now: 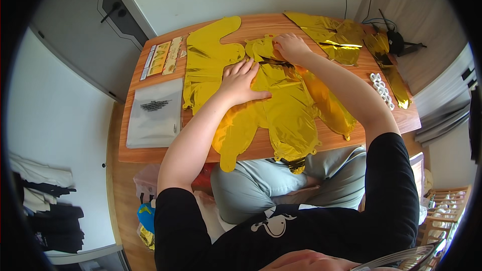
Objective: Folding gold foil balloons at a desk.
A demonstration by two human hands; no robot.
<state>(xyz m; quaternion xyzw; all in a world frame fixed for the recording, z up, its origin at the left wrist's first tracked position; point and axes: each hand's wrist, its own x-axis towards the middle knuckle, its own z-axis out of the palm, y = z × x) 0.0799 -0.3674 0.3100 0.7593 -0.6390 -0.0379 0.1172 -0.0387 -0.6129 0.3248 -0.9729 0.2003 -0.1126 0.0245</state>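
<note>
Gold foil [288, 115] on the tabletop [407, 117]
Covered by the splayed left hand [241, 84]; touched toward one o'clock by the right hand [292, 49], grip unclear.

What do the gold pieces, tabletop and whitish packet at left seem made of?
Gold pieces: probably shiny metallised plastic film, given mirror-like glints and creases.
Tabletop: satin wood or laminate, by its grain.
Packet: likely translucent plastic, milky and softly glossy.
</note>
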